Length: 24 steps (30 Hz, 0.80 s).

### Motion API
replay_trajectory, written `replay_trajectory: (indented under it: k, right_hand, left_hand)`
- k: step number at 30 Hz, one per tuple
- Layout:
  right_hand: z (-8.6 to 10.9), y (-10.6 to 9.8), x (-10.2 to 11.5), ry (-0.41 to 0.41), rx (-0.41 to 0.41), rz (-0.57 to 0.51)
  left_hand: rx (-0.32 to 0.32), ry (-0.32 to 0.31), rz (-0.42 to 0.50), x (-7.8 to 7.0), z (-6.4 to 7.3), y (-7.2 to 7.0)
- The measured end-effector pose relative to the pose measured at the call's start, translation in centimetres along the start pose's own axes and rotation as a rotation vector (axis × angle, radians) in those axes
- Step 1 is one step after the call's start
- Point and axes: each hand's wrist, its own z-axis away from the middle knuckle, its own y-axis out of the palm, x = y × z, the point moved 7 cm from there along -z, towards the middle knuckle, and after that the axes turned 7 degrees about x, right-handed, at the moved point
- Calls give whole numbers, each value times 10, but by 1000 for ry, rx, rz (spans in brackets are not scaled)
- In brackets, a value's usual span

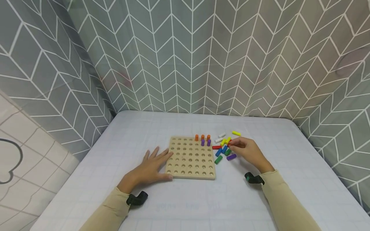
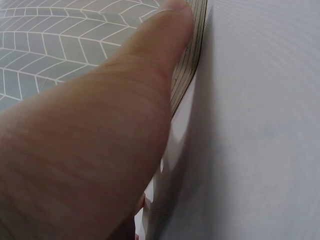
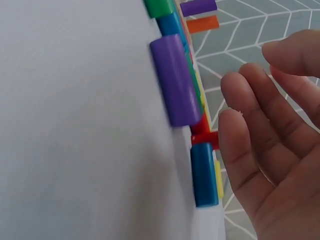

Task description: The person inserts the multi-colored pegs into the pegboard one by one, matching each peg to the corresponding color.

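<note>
A square wooden pegboard (image 1: 190,176) with rows of round holes lies on the table. Three orange pegs (image 1: 202,137) stand along its far edge at the right, with two purple pegs (image 1: 209,142) in the row before them. My left hand (image 1: 151,168) is spread flat at the board's left side, fingertips on its edge and thumb by the near left corner. My right hand (image 1: 247,150) hovers over the loose pegs right of the board, fingertips beside a red peg (image 1: 229,143). In the right wrist view its fingers are loosely bent, with no peg showing between them.
Beside the board's right edge lie a loose purple peg (image 3: 175,80), green pegs (image 1: 218,159), blue pegs (image 1: 218,152), white pegs (image 1: 218,140) and another red peg (image 1: 216,147). One yellow peg (image 1: 236,133) lies farthest back. Patterned curtains (image 1: 190,57) rise behind the white table (image 1: 185,205).
</note>
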Motion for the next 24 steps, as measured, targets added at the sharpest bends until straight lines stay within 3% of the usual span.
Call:
replay_trajectory:
  k: [8,16,24]
  right_hand:
    - [4,1,-13,83,50,31]
    - [4,5,-16,71,157,42]
    - [0,12,-19,113,264,82]
  left_hand:
    - [0,0,3,0,0,0]
    - [3,2,-2,0,-1,1]
    - [0,-1,-9,2,0,1]
